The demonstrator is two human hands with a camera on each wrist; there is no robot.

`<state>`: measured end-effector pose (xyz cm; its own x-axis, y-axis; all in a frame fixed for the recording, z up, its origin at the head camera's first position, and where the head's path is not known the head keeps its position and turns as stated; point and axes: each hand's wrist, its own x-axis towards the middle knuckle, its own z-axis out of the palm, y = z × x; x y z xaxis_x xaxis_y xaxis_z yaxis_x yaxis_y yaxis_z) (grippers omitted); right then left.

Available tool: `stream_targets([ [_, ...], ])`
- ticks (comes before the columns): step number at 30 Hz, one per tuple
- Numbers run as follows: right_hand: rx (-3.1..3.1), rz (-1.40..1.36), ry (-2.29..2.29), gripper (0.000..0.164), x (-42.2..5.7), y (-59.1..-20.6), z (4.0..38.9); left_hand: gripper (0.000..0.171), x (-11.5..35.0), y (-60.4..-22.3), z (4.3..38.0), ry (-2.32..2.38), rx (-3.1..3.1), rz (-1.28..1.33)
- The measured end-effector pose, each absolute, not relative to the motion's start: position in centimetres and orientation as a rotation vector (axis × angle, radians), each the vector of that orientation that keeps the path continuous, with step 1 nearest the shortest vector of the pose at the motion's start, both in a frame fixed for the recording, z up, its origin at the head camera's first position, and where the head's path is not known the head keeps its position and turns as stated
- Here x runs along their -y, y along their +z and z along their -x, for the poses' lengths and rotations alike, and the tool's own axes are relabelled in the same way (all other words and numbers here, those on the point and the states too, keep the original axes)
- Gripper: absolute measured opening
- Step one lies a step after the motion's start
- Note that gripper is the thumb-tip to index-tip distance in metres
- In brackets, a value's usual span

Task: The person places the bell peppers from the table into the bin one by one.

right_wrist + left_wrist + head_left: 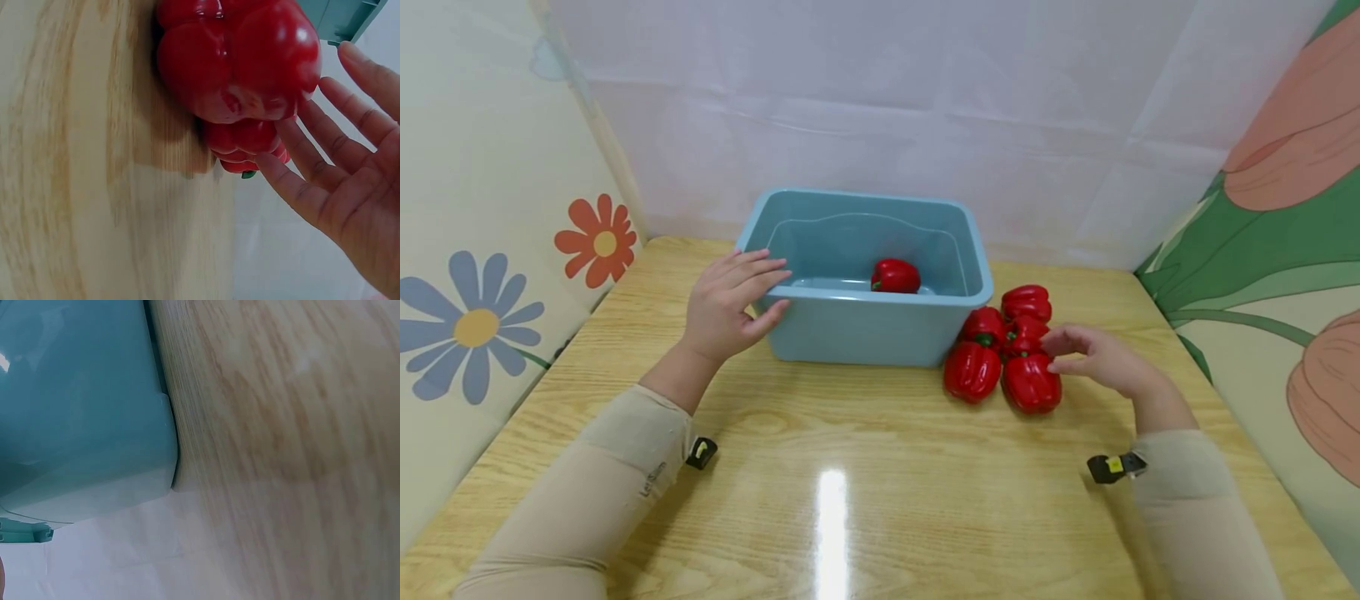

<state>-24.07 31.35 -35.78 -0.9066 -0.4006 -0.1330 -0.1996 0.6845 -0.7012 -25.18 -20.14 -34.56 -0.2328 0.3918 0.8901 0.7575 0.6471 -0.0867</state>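
A light blue plastic bin (865, 329) stands at the back of the table with one red bell pepper (895, 276) lying inside it. My left hand (730, 302) rests on the bin's left front corner, fingers stretched over the rim. Right of the bin, several red bell peppers (972, 372) sit in a tight cluster on the table. Beside that cluster is my right hand (1097, 358), its fingertips at the right-hand peppers. In the right wrist view, the right hand's fingers (337, 140) are spread and nearly straight near a large pepper (240, 59); whether they touch it I cannot tell.
A wooden table (760, 500) carries everything, with a bright reflection near its front. A pale cloth (880, 108) hangs behind the bin. Flower-patterned panels (475, 325) stand at both sides. Each sleeve has a small dark wrist camera (1105, 468) attached.
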Motion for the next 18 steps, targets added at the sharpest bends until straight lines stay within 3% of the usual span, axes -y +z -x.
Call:
stream_targets([
  [18,-2.564,0.4,-1.028,0.049,-31.4,-36.8,22.9,0.038,19.9,-34.3,25.0,-0.476,1.831,0.91],
])
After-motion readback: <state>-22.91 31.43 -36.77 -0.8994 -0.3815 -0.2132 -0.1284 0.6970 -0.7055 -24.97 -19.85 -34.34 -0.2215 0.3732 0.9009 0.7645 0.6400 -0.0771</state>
